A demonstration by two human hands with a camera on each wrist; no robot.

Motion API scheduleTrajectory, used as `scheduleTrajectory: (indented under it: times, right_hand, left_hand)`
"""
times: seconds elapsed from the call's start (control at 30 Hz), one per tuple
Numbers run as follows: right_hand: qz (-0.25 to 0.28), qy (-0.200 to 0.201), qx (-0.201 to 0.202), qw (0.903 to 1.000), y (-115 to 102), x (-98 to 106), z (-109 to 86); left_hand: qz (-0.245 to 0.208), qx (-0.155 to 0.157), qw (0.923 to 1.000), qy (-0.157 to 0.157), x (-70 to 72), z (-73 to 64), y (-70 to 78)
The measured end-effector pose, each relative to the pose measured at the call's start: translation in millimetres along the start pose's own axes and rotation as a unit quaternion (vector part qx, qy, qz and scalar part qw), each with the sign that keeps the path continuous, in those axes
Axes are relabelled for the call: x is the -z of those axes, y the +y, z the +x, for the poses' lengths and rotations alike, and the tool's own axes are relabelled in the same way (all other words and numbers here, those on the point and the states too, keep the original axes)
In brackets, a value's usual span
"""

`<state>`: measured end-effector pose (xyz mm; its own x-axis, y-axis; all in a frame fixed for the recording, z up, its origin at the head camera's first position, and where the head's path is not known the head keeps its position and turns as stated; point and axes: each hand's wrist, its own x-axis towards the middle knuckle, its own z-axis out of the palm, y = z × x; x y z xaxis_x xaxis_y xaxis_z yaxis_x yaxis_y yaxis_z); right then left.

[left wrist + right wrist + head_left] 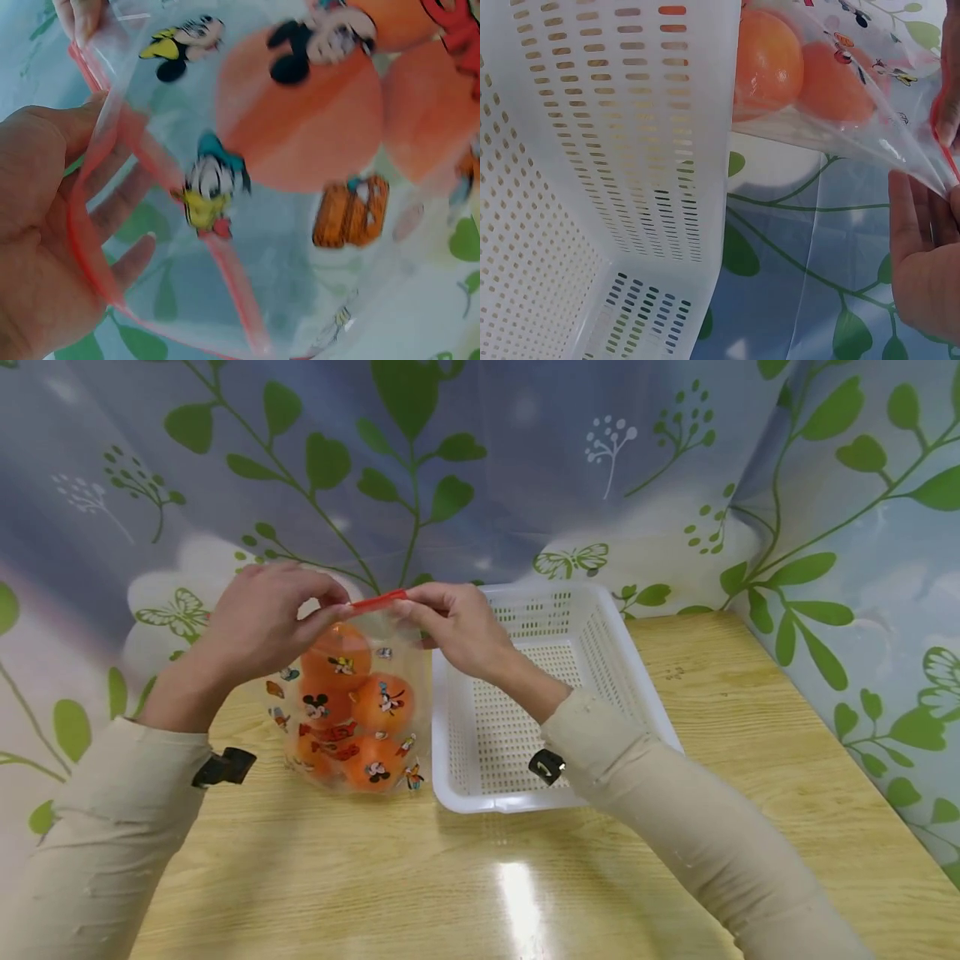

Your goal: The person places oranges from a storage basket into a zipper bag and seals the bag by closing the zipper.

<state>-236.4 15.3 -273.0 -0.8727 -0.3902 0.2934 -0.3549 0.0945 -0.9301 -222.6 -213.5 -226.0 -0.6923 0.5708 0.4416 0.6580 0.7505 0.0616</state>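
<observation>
A clear plastic zip bag [420, 718] printed with cartoon characters stands on the table, with several oranges [384, 703] inside. My left hand [262, 618] pinches the left end of its red zip strip [377, 602] between thumb and forefinger. At the strip's other end, my right hand [465, 631] grips the bag's top edge. The left wrist view shows the bag's red-edged top running across my left palm, its other fingers behind the clear plastic. From the right wrist, the bag's top corner is seen between my right thumb and fingers [904, 217].
Right beside the bag sits a white plastic basket [444, 752] with perforated walls, partly beneath my right forearm. The wooden table [360, 877] runs back to a leaf-patterned curtain [510, 468]. Dark wrist cameras [225, 767] are strapped to both sleeves.
</observation>
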Motion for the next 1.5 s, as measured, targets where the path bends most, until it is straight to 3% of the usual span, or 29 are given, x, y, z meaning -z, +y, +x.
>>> scheduleTrajectory:
  times: [0.37,0.7,0.93,1.27,1.4,1.5]
  right_hand:
    - [0.010,0.025,-0.014,0.9995,6.1,4.6,1.5]
    - [0.017,0.041,-0.042,0.9982,11.9,10.6,3.1]
    - [0.024,0.052,-0.059,0.9966,14.9,13.0,4.4]
    - [0.043,0.058,-0.086,0.9937,19.9,18.0,4.5]
    - [0.053,0.060,-0.098,0.9920,22.6,19.9,4.7]
    - [0.055,0.060,-0.100,0.9916,22.8,20.3,4.9]
  left_hand:
    - [0.016,0.066,0.9971,-0.032,2.1,-22.5,-29.6]
    - [0.020,0.096,0.9944,-0.040,2.1,-41.5,-52.9]
    - [0.019,0.150,0.9863,-0.067,2.1,-57.2,-68.7]
    - [0.026,0.189,0.9790,-0.073,2.3,-81.5,-89.1]
    - [0.015,0.209,0.9748,-0.076,2.9,-91.5,-96.3]
    - [-0.013,0.206,0.9758,-0.072,3.2,-96.6,-97.8]
